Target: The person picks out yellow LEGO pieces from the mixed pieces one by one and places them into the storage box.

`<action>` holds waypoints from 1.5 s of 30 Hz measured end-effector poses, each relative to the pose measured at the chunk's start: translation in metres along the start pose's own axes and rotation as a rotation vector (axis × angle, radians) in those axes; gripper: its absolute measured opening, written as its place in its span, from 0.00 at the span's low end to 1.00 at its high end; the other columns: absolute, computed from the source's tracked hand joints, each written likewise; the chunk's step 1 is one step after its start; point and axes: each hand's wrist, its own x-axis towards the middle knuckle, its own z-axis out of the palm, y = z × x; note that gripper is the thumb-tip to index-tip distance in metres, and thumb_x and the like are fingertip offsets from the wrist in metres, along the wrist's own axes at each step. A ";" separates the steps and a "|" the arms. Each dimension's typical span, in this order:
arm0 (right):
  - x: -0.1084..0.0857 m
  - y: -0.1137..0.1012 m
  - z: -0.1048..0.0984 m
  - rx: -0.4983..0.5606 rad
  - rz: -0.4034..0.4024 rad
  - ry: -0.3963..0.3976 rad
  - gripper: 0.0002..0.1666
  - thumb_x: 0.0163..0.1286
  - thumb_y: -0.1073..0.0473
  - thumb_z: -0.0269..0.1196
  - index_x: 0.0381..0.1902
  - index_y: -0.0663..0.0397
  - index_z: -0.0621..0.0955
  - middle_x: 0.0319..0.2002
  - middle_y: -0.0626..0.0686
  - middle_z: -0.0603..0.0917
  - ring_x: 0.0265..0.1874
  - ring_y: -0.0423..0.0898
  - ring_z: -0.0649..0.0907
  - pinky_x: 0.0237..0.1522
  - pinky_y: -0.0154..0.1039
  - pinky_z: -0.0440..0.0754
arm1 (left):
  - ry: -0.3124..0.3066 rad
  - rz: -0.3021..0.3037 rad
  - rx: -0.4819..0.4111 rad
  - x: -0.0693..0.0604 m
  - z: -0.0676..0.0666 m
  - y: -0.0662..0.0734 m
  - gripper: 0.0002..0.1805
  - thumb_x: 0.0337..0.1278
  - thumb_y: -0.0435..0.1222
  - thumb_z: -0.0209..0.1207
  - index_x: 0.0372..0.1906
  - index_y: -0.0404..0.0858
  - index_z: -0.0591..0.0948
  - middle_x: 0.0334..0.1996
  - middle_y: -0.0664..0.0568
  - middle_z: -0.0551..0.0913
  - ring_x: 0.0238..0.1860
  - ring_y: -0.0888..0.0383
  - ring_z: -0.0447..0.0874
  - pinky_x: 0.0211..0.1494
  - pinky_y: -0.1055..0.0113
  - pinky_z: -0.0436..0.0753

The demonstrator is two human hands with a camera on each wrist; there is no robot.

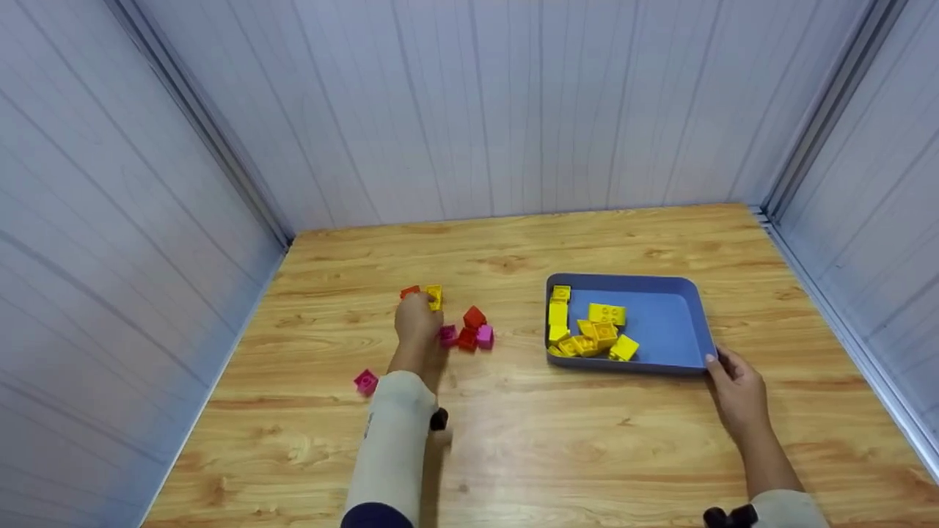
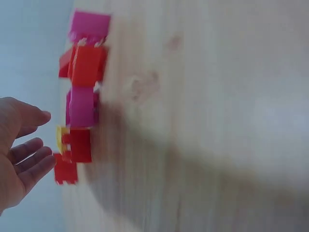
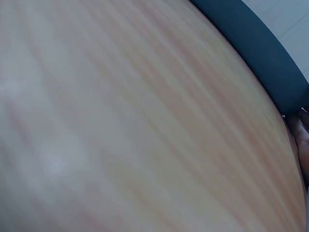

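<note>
My left hand reaches over the table beside a yellow toy building brick and a red brick at its fingertips. In the left wrist view the thumb and fingers of that hand are spread apart with nothing visible between them, and the yellow brick shows partly behind a red one. At the right, my right hand grips the near right corner of a blue-grey tray, thumb on the rim. Several yellow bricks lie in the tray's left part. The right wrist view barely shows the fingers.
Right of the left hand sit red bricks and pink bricks in a small cluster. A lone pink brick lies near the left forearm. Pale panel walls bound the wood-grain table at the back and sides.
</note>
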 end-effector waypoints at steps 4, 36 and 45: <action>0.000 -0.001 0.000 -0.009 -0.006 -0.003 0.40 0.76 0.40 0.47 0.73 0.63 0.59 0.71 0.63 0.62 0.71 0.59 0.61 0.69 0.53 0.60 | 0.009 -0.068 -0.067 0.009 0.001 -0.008 0.18 0.53 0.34 0.65 0.50 0.31 0.83 0.46 0.42 0.84 0.46 0.47 0.80 0.54 0.56 0.79; -0.001 0.000 0.001 -0.004 0.010 0.020 0.40 0.76 0.41 0.48 0.73 0.63 0.60 0.71 0.62 0.62 0.71 0.58 0.61 0.69 0.49 0.61 | 0.110 -0.003 -0.057 0.011 0.022 -0.010 0.13 0.52 0.35 0.67 0.40 0.29 0.85 0.41 0.43 0.83 0.44 0.47 0.82 0.52 0.56 0.80; -0.001 -0.001 -0.001 0.000 0.004 0.010 0.41 0.76 0.40 0.48 0.73 0.63 0.59 0.72 0.63 0.62 0.71 0.59 0.60 0.69 0.52 0.59 | 0.175 0.076 -0.052 -0.002 0.025 -0.007 0.13 0.52 0.37 0.68 0.37 0.29 0.87 0.46 0.42 0.83 0.49 0.45 0.81 0.57 0.55 0.77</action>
